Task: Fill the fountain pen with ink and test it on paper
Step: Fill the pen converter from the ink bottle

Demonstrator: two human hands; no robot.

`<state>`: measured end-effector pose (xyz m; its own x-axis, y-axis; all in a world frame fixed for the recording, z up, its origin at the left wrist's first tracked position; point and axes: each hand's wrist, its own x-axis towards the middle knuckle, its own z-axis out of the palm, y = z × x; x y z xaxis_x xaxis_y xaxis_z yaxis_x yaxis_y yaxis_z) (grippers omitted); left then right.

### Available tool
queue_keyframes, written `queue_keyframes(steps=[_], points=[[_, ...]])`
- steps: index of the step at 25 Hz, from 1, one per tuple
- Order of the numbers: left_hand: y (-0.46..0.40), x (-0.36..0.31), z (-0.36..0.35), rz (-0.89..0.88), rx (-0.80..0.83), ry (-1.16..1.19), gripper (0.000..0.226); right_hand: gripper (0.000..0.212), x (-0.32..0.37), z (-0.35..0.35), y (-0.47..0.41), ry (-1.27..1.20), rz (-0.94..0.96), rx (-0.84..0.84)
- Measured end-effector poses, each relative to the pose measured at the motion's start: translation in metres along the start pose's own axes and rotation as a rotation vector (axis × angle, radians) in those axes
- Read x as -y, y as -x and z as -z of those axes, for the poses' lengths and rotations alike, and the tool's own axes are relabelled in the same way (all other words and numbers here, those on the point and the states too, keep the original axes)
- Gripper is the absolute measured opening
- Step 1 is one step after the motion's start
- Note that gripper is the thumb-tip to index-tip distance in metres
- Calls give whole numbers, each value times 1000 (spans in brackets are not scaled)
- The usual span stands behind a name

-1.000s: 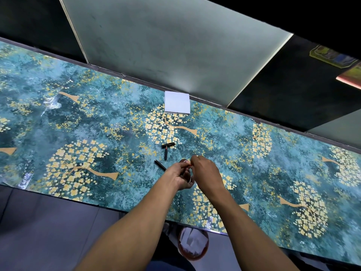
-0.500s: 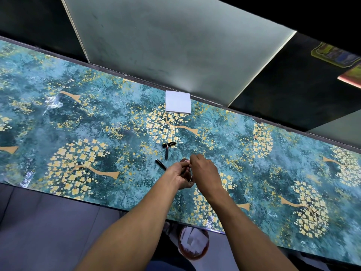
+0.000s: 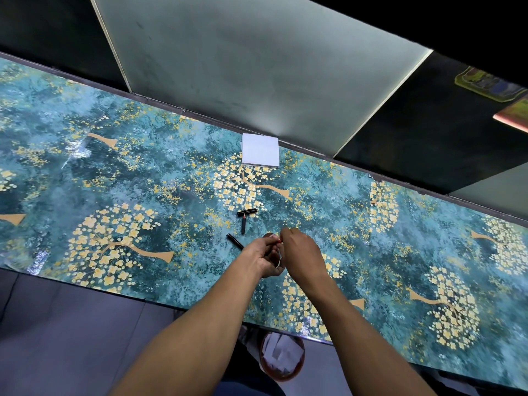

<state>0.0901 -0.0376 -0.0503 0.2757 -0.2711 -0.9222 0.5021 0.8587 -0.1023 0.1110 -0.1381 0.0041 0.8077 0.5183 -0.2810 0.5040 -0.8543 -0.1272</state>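
My left hand [image 3: 264,257] and right hand [image 3: 304,254] meet over the table [image 3: 143,201], fingers curled together around something small I can't make out; a rounded dark rim [image 3: 268,235] peeks out just beyond them, mostly hidden. Just left of my hands lies a slim black pen part [image 3: 235,241], half covered by my left hand. Beyond it, two more black pen pieces [image 3: 245,218] form a T. The square white paper [image 3: 260,150] sits by the table's far edge. The glossy teal tabletop stretches open either side.
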Motion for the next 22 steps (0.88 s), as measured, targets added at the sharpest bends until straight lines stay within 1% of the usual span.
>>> queue_keyframes(steps=[4, 6, 8, 14, 19, 22], points=[[0, 1, -1, -15, -11, -34, 33, 13, 0, 3, 1, 9, 31, 5], [-1, 1, 0, -17, -23, -30, 33, 11, 1, 2, -1, 24, 38, 8], [0, 1, 0, -11, -25, -37, 32, 9, 2, 1, -1, 39, 31, 15], [3, 2, -3, -6, -26, -21, 33, 14, 2, 2, -2, 77, -2, 41], [4, 0, -4, 1, -7, 25, 35, 12, -2, -1, 1, -22, -13, -15], [4, 1, -4, -3, -6, -31, 31, 9, -3, 0, 0, -25, 10, -23]])
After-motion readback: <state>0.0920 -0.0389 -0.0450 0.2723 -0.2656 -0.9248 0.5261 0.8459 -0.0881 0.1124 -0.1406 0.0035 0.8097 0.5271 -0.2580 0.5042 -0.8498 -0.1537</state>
